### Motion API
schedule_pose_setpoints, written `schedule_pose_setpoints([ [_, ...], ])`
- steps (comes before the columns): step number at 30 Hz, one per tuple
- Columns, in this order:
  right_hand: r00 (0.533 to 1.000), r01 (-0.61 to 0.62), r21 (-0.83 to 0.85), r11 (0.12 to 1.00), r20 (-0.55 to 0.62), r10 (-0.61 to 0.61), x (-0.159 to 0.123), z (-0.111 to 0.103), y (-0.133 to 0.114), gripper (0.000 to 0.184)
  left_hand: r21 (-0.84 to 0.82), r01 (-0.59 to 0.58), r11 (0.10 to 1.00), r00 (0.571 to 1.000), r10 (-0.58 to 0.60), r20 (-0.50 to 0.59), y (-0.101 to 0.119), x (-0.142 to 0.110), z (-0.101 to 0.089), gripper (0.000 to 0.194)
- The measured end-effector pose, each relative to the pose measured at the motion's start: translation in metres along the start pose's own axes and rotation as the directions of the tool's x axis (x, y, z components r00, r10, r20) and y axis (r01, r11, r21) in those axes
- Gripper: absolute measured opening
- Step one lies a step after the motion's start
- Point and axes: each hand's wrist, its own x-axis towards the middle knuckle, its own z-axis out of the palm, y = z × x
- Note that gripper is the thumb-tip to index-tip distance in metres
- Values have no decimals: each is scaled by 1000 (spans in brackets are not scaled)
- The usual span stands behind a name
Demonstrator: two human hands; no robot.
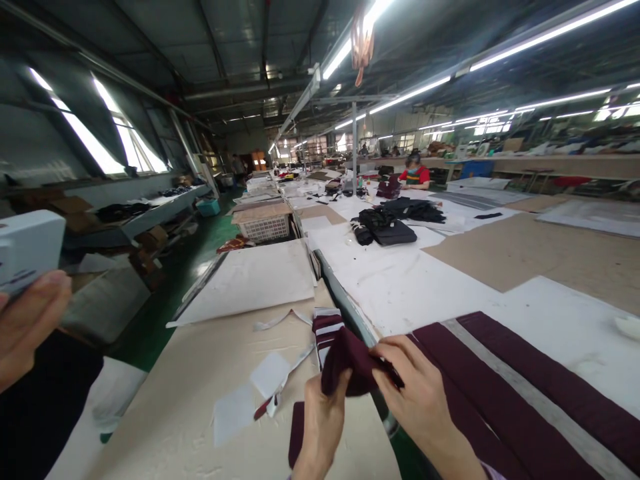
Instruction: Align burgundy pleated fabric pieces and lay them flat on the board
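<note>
My left hand [323,417] and my right hand [413,380] both grip a folded piece of maroon fabric [353,357], held up over the gap between two tables. The thumb and fingers of each hand are closed on it. Just behind the piece lies a stack of maroon and white striped pieces [327,327]. Another maroon piece [296,433] shows beside my left wrist, partly hidden. To the right, long maroon fabric strips [480,387] lie on the white table, with a grey-white band between them.
White paper scraps [270,373] and thin trimmings lie on the beige board [170,413]. Dark garments [385,223] are piled further back. At left, another person's hand [35,320] holds a white device [33,243]. A person in red [417,175] sits beyond. A white basket [265,227] stands ahead.
</note>
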Motion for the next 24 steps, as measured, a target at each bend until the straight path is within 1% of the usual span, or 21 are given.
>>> schedule_pose_setpoints([
  [1, 998, -67, 49, 997, 10, 67, 1, -1, 0, 9, 60, -26, 998, 999, 27, -23, 0, 0, 0, 20],
  [2, 980, -195, 148, 970, 77, 186, 2, -2, 1, 12, 62, -21, 998, 1000, 22, -20, 2, 0, -1, 19],
  [4, 878, -459, 321, 828, 311, 365, 5, -5, 2, 19, -93, 56, 994, 998, -53, 33, 4, 2, -2, 19],
  [5, 840, -511, 341, 789, 393, 375, 5, -6, 1, 16, -204, 113, 973, 993, -101, 68, 5, 2, -2, 22],
  [6, 850, -481, 325, 814, 403, 341, 5, -7, 0, 10, -302, 160, 940, 986, -138, 93, 5, 2, 0, 26],
  [7, 900, -371, 275, 887, 342, 271, 4, -7, -3, 3, -371, 185, 910, 982, -157, 107, 5, 2, 2, 29],
  [8, 955, -215, 191, 958, 245, 165, 2, -6, -5, 7, -402, 178, 898, 984, -153, 95, 4, 2, 4, 31],
  [9, 986, -61, 101, 993, 163, 44, 0, -6, -7, 13, -389, 138, 911, 990, -126, 55, 4, 1, 5, 31],
  [10, 995, 34, 41, 999, 96, -38, -1, -5, -9, 17, -330, 83, 941, 996, -88, 0, 3, 0, 6, 28],
  [11, 997, 38, 38, 999, 61, -40, -1, -5, -10, 17, -235, 22, 972, 996, -40, -73, 4, -1, 5, 25],
  [12, 997, -44, 95, 995, 61, 39, -1, -6, -11, 15, -123, -17, 992, 993, 2, -115, 6, -2, 2, 21],
  [13, 982, -175, 179, 968, 99, 159, 0, -7, -11, 14, -21, -30, 999, 994, 27, -106, 8, -2, -1, 19],
  [15, 913, -400, 319, 859, 222, 343, 4, -10, -11, 16, 53, -3, 999, 1000, 3, 0, 14, -3, -8, 20],
  [16, 886, -456, 354, 816, 271, 377, 4, -11, -11, 15, 6, 19, 1000, 998, -19, 57, 17, -3, -9, 23],
  [17, 886, -452, 357, 817, 282, 367, 4, -11, -12, 12, -83, 50, 995, 995, -42, 94, 19, -2, -8, 26],
  [18, 915, -391, 329, 860, 240, 324, 3, -11, -13, 7, -187, 85, 979, 993, -66, 102, 19, -2, -5, 29],
  [19, 952, -292, 282, 914, 179, 249, 1, -10, -15, 3, -276, 108, 955, 993, -89, 79, 19, -3, -1, 31],
  [20, 980, -179, 229, 957, 122, 154, -2, -8, -16, 7, -321, 122, 939, 992, -107, 64, 18, -3, 3, 32],
  [22, 999, -17, 154, 988, 35, 11, -5, -6, -16, 14, -251, 97, 963, 995, -95, 19, 14, -6, 12, 33],
  [23, 999, -39, 186, 982, 14, 37, -4, -6, -14, 14, -174, 62, 983, 998, -66, -17, 13, -8, 14, 33],
  [24, 988, -156, 294, 943, 38, 152, -3, -6, -12, 12, -112, 29, 993, 998, -34, -46, 13, -10, 15, 33],
])
